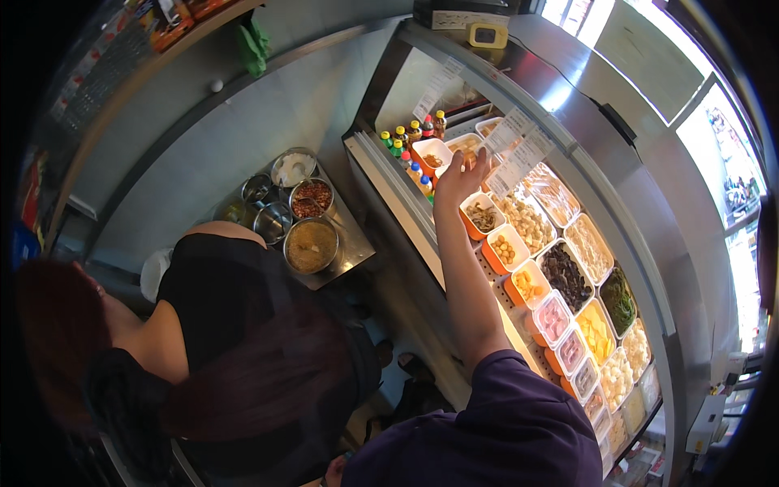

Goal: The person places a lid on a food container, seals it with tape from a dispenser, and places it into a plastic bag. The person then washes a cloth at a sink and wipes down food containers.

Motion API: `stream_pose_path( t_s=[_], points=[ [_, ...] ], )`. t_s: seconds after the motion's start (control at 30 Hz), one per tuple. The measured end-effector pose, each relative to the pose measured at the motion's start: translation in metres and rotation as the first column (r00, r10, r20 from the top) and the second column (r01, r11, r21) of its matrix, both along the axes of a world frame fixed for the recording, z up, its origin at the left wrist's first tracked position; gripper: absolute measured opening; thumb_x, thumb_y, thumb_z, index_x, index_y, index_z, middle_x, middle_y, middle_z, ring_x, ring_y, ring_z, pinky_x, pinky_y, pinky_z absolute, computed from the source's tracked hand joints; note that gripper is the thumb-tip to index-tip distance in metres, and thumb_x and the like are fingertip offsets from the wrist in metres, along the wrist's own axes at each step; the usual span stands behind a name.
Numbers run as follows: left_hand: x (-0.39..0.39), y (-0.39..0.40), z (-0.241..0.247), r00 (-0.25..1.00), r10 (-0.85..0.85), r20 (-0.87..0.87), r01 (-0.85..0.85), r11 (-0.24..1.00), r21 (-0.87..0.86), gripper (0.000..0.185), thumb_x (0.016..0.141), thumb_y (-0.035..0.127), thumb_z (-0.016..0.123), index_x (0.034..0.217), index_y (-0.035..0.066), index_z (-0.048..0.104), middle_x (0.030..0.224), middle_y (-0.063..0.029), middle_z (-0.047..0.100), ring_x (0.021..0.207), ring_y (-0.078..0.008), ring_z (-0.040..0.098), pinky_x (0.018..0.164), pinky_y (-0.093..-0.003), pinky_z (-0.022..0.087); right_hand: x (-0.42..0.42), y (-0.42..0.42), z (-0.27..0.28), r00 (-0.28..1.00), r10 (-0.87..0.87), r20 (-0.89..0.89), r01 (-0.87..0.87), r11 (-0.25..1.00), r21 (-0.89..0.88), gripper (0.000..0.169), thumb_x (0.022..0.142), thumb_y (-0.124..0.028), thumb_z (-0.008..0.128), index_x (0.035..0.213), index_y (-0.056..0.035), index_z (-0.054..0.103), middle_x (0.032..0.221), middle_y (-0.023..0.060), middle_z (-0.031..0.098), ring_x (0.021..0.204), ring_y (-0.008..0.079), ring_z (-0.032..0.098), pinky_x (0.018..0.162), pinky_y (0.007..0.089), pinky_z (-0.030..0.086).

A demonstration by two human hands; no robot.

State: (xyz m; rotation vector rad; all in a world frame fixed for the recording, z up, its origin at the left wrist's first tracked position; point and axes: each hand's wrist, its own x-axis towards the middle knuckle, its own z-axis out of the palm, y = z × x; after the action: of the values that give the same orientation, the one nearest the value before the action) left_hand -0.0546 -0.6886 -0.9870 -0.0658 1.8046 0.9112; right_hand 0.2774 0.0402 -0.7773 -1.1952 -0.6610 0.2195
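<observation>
My right hand (462, 179) reaches into a lit glass-fronted display case (645, 274), palm down with the fingers apart. Nothing shows between its fingers. Beneath and around it are orange-and-white food tubs; whether it touches one is unclear. Just beyond stands a tub of brown shreds (433, 159). Nearer my wrist sit tubs of sliced mushrooms (482, 217) and small round balls (504, 248). Printed paper slips (513, 155) hang on the glass beside my fingers. Part of a hand, apparently my left hand (335, 470), shows at the bottom edge; its grip is hidden.
A person in a black top (243, 341) bends close on my left. Metal pots (311, 245) of seasonings stand on a steel table (350, 252) ahead. Several small drink bottles (415, 131) line the case's far corner. Black fungus (566, 277) and yellow slices (595, 333) fill trays on the right.
</observation>
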Motion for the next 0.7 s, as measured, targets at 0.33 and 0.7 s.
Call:
stream_pose_path(
  t_s=[0.33,0.7],
  points=[
    [0.001,-0.025,0.089,0.728,-0.409,-0.551,0.458,0.887,-0.054,0.029,0.093,0.032,0.057,0.105,0.008,0.068,0.089,-0.0136,0.070,0.080,-0.0254,0.067,0.071,-0.0397,0.053,-0.111,-0.328,0.168,0.686,0.719,0.111,-0.452,0.301,0.840,0.043,0.099,-0.023,0.041,0.125,0.0108,0.049,0.116,0.0237,0.060,0.102,0.0331,0.060,0.096,0.0401,0.046],
    [0.058,-0.216,0.222,0.941,0.319,-0.116,-0.011,0.370,0.929,0.109,0.077,0.020,0.082,0.155,0.010,0.007,0.156,-0.0102,0.027,0.141,-0.0257,0.032,0.108,-0.0410,0.037,-0.235,-0.750,0.042,-0.812,0.283,-0.511,-0.116,-0.936,-0.333,0.030,0.091,-0.008,0.060,0.116,0.0096,0.060,0.108,0.0166,0.067,0.094,0.0242,0.067,0.084,0.0297,0.052]
  ],
)
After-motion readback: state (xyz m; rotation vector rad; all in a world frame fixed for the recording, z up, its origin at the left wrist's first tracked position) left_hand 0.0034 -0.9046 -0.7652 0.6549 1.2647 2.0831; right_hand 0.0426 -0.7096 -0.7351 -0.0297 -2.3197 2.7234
